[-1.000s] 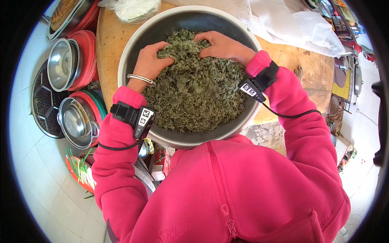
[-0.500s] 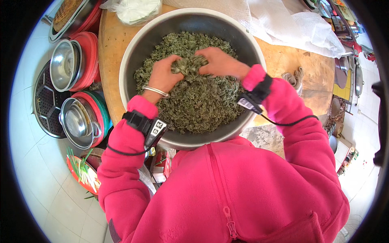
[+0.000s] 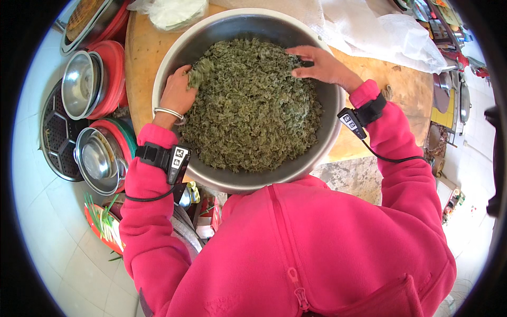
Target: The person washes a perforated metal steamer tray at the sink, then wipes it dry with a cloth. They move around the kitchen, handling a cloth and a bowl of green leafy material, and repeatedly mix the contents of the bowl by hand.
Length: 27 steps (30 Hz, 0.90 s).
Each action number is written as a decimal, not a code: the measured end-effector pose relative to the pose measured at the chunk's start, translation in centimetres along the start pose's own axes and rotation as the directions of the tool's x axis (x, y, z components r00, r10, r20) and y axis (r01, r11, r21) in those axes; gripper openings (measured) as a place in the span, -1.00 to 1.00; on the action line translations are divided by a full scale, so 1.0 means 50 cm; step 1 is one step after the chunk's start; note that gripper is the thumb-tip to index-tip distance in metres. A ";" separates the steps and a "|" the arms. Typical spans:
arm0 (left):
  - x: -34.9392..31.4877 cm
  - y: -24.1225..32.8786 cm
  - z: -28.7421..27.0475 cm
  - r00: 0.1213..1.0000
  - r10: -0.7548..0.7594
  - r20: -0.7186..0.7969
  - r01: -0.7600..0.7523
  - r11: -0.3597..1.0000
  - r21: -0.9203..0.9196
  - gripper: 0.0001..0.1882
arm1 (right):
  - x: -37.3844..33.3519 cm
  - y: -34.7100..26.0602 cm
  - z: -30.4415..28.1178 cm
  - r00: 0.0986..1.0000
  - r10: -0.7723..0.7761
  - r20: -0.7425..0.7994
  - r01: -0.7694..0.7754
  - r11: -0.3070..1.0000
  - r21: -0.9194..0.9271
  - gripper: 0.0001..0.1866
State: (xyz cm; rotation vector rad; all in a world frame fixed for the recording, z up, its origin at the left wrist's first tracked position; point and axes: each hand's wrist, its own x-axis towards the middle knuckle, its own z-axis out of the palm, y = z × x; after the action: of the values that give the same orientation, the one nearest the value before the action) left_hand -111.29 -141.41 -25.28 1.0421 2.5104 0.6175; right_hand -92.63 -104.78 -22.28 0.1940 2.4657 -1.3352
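Fingertips of your left hand (image 3: 178,96) sit partly behind a tuft of leaves (image 3: 200,73), fingers bent; whether they grip it, you cannot tell. Your right hand (image 3: 321,64), opposite, is open, thumb and fingers parted; contact with the leaves is unclear. Between your hands and nearer your body spreads a crumbly, dull-green leaf heap (image 3: 248,113) inside a round, smooth metal basin (image 3: 243,26). Beyond your right hand, crinkled translucent plastic sheeting (image 3: 369,42) runs out of view across the wooden table (image 3: 406,100).
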 end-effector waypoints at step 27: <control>-0.018 0.010 -0.047 0.867 -0.286 0.408 0.359 0.926 -0.112 -0.21 | -0.038 -0.070 0.012 0.940 0.316 0.133 -0.330 0.937 0.111 0.33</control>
State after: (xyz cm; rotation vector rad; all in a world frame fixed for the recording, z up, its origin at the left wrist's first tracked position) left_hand -111.51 -142.37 -22.90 0.5821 2.1604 0.4779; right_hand -91.65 -107.15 -19.16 0.5179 2.1387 -1.3226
